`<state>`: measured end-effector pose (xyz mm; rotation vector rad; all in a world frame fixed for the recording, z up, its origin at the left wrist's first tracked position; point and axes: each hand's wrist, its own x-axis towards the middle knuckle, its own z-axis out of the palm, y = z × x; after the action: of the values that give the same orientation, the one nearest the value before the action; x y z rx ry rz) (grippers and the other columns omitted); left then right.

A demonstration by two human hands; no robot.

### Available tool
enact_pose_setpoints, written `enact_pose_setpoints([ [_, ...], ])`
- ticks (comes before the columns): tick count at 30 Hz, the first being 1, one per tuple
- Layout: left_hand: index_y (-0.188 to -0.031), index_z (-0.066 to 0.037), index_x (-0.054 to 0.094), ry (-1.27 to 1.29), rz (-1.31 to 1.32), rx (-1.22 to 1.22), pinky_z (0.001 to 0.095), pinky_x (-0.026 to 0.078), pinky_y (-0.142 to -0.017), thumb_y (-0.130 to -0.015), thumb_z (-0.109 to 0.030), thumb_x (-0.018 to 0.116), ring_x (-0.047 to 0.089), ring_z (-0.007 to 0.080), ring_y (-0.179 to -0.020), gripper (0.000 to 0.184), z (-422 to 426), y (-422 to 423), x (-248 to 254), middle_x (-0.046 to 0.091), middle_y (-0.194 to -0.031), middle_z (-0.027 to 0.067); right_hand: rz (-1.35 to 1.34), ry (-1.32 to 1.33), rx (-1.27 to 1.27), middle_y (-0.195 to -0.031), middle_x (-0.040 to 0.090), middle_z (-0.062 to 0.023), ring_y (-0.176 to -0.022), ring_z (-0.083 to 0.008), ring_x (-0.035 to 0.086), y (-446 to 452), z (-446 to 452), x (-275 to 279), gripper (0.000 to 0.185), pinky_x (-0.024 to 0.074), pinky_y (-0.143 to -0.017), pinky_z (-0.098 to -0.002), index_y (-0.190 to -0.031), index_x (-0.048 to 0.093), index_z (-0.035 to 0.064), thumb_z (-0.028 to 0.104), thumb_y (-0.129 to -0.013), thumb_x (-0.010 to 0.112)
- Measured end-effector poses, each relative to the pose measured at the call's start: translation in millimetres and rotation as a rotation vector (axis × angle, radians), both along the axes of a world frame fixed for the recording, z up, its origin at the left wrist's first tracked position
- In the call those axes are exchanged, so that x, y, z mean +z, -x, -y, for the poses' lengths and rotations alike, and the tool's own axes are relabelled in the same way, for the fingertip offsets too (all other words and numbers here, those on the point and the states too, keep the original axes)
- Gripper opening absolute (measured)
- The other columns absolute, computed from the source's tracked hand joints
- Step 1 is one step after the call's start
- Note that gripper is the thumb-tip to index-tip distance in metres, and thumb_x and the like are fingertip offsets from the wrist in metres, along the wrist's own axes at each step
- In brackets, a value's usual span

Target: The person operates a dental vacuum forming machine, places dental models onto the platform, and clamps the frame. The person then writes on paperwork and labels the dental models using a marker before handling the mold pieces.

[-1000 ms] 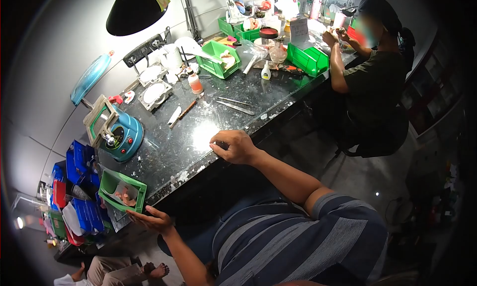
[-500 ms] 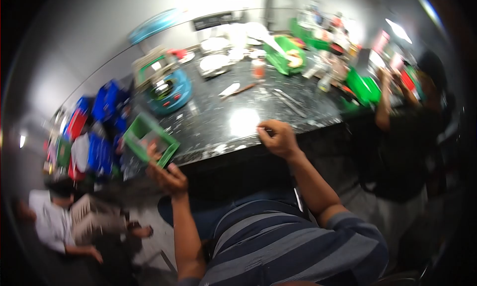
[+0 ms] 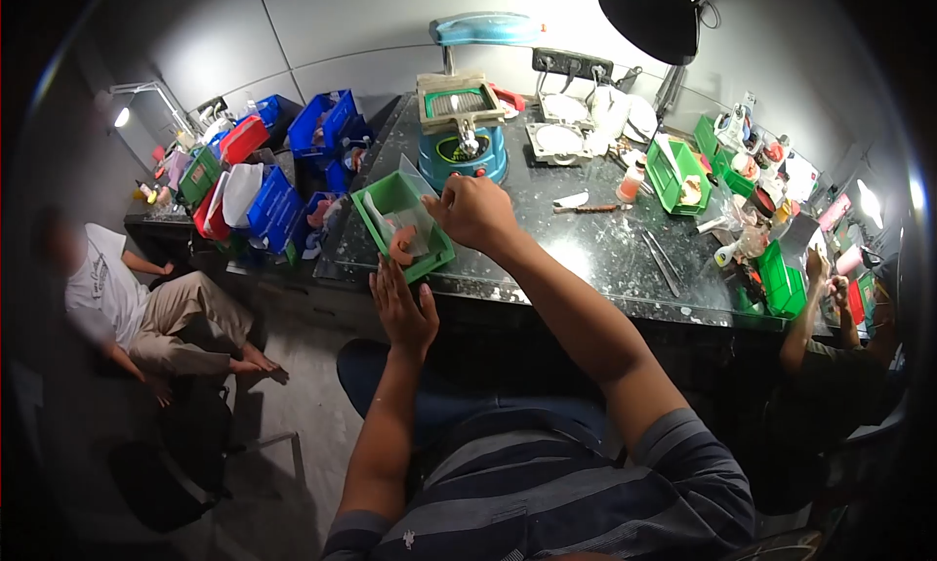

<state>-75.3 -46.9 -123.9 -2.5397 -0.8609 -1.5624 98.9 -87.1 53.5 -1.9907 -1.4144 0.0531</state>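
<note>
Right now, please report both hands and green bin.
Left hand at green bin. Right hand by clear sheet, grip unclear. Possible obstruction: sheet jutting out. Pink piece inside.

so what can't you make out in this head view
Head view throughout:
Right hand: whether it holds anything, hidden by its knuckles.
Green bin by the left hand: some contents, indistinct behind clear plastic.
Black lamp: top cut off by the upper edge.
Blue bin: lettering too small to read.

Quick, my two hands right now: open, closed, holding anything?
Left hand: open, fingers extended at the green bin.
Right hand: fingers curled by the clear sheet; whether it grips anything cannot be told.
</note>
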Motion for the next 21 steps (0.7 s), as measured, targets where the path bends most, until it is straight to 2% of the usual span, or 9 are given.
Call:
enact_pose_setpoints([
  [6,-0.155,0.006,0.024,0.021,-0.009,-0.023,0.0577,0.025,-0.119,-0.096,-0.021,0.054,0.036,0.0478,-0.143,0.071,4,1,11,0.036,-0.153,0.0345,0.142,-0.352,0.154,-0.066,0.064,-0.0188,-0.064,-0.0396,0.066,3,-15,23,0.024,0.0537,-0.064,-0.0489,-0.070,0.065,0.0034,0.020,-0.087,0.059],
  [11,-0.155,0.006,0.026,0.077,0.024,-0.060,0.0561,0.024,-0.119,-0.093,-0.022,0.059,0.031,0.0486,-0.146,0.076,-2,4,19,0.031,-0.156,0.0342,0.071,-0.587,0.149,-0.066,0.064,-0.0165,-0.060,-0.0359,0.065,-27,10,59,0.028,0.0510,-0.059,-0.0468,-0.071,0.063,0.0033,0.022,-0.093,0.063],
  [12,-0.155,0.006,0.027,0.056,0.034,-0.087,0.0557,0.024,-0.119,-0.092,-0.024,0.060,0.030,0.0496,-0.146,0.077,-4,9,21,0.030,-0.157,0.0343,-0.025,-0.627,0.167,-0.061,0.059,-0.0076,-0.054,-0.0131,0.054,-42,17,63,0.022,0.0439,-0.055,-0.0317,-0.082,0.068,0.0001,0.015,-0.097,0.065],
  [13,-0.154,0.006,0.028,0.107,0.066,-0.122,0.0555,0.025,-0.118,-0.091,-0.026,0.062,0.030,0.0511,-0.146,0.079,-5,14,26,0.029,-0.157,0.0344,-0.218,-0.585,0.132,-0.062,0.059,-0.0019,-0.059,-0.0067,0.048,-54,28,74,0.022,0.0412,-0.055,-0.0279,-0.082,0.068,-0.0006,0.015,-0.097,0.066],
  [15,-0.149,0.007,0.035,0.081,0.267,-0.190,0.0544,0.027,-0.117,-0.092,-0.027,0.062,0.033,0.0500,-0.144,0.072,-8,18,40,0.032,-0.155,0.0343,-0.346,-0.900,0.215,-0.066,0.059,0.0031,-0.058,-0.0050,0.045,-104,20,62,0.022,0.0376,-0.055,-0.0244,-0.079,0.068,0.0020,0.012,-0.098,0.065],
  [16,-0.146,0.007,0.038,0.033,0.354,-0.202,0.0538,0.029,-0.116,-0.092,-0.027,0.061,0.036,0.0489,-0.142,0.068,-13,16,52,0.035,-0.153,0.0344,-0.526,-0.842,0.093,-0.066,0.056,0.0036,-0.056,-0.0026,0.042,-113,34,69,0.022,0.0307,-0.050,-0.0220,-0.078,0.069,0.0036,0.011,-0.098,0.064],
  [18,-0.143,0.007,0.043,0.023,0.336,-0.173,0.0529,0.030,-0.116,-0.093,-0.025,0.061,0.039,0.0460,-0.140,0.062,-25,15,82,0.040,-0.151,0.0313,-0.988,-1.017,0.150,-0.061,0.046,0.0057,-0.049,-0.0030,0.034,-154,28,41,0.025,0.0220,-0.045,-0.0217,-0.076,0.060,0.0062,0.014,-0.099,0.063],
  [20,-0.140,0.006,0.047,0.014,0.325,-0.139,0.0520,0.032,-0.115,-0.093,-0.023,0.062,0.043,0.0430,-0.138,0.057,-41,9,119,0.045,-0.148,0.0282,-1.090,-1.179,0.069,-0.059,0.040,0.0062,-0.046,-0.0045,0.031,-170,23,9,0.026,0.0222,-0.044,-0.0225,-0.075,0.056,0.0078,0.015,-0.100,0.061],
  [21,-0.135,0.005,0.053,-0.008,0.206,-0.125,0.0491,0.036,-0.112,-0.093,-0.020,0.062,0.049,0.0402,-0.133,0.049,-52,4,140,0.051,-0.143,0.0252,-1.178,-1.182,0.049,-0.059,0.042,0.0061,-0.046,-0.0039,0.034,-176,24,-3,0.023,0.0231,-0.043,-0.0217,-0.077,0.057,0.0074,0.012,-0.099,0.061],
])
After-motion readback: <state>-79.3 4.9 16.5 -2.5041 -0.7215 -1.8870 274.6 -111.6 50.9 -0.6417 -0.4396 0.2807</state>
